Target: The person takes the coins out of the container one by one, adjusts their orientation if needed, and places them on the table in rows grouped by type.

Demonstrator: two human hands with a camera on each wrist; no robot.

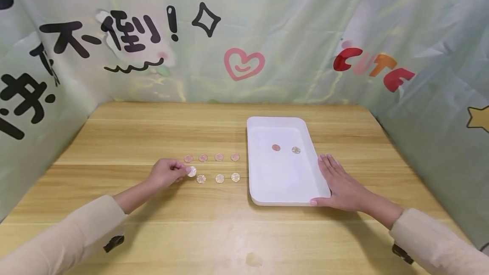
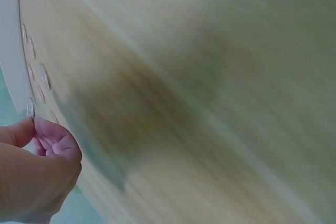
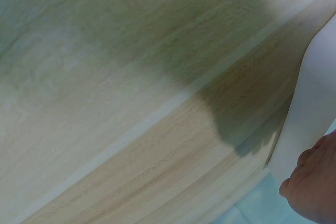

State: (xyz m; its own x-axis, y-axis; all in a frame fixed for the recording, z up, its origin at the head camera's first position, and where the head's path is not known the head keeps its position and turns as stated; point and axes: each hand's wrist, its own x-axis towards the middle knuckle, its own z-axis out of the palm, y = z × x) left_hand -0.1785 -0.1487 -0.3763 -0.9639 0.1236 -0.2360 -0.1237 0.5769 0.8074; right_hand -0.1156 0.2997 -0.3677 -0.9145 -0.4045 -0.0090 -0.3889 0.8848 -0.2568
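Between thumb and fingertips, my left hand (image 1: 167,173) pinches a silver coin (image 1: 192,172) at the left end of two rows of coins. The same silver coin (image 2: 30,107) shows upright at the fingertips in the left wrist view. Several copper coins (image 1: 219,157) make up the far row, and silver coins (image 1: 219,178) lie in the near row. Inside the white tray (image 1: 282,181) are one copper coin (image 1: 276,147) and one silver coin (image 1: 296,150). My right hand (image 1: 345,188) rests against the tray's right side, fingers straight, thumb at the near right corner.
The wooden table (image 1: 214,241) carries everything. A printed curtain (image 1: 290,33) hangs behind the table and along both sides. A small pale round mark (image 1: 254,259) shows near the table's front.
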